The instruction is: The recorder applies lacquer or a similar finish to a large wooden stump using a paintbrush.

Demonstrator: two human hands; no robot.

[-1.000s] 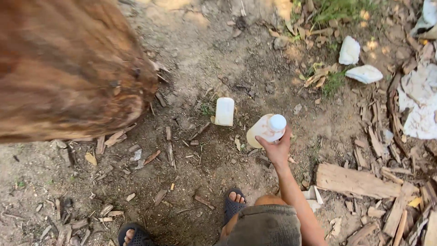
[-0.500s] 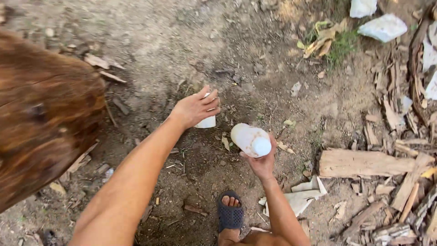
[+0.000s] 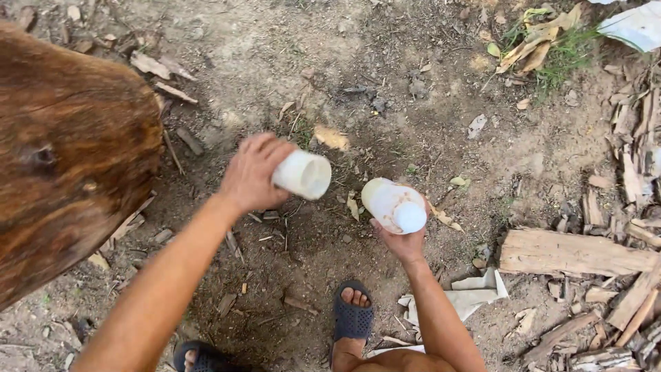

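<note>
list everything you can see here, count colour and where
white cup: 1, white, held open end out, centre
plastic bottle: 1, pale cream with white cap, centre
log: 1, brown, left
wood plank: 1, pale brown, right, amid wood scraps
crumpled paper: 1, off-white, ground by right foot
sandal: 2, dark, bottom
left hand: 1, grip on the cup
right hand: 1, grip on the bottle from below

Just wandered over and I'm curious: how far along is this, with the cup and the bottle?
Done: the white cup is off the ground, gripped in the left hand. In hand: the right hand holds a white bottle, cap on, tilted toward the camera. Left: the bottle is unopened, and nothing shows inside the cup.
</note>
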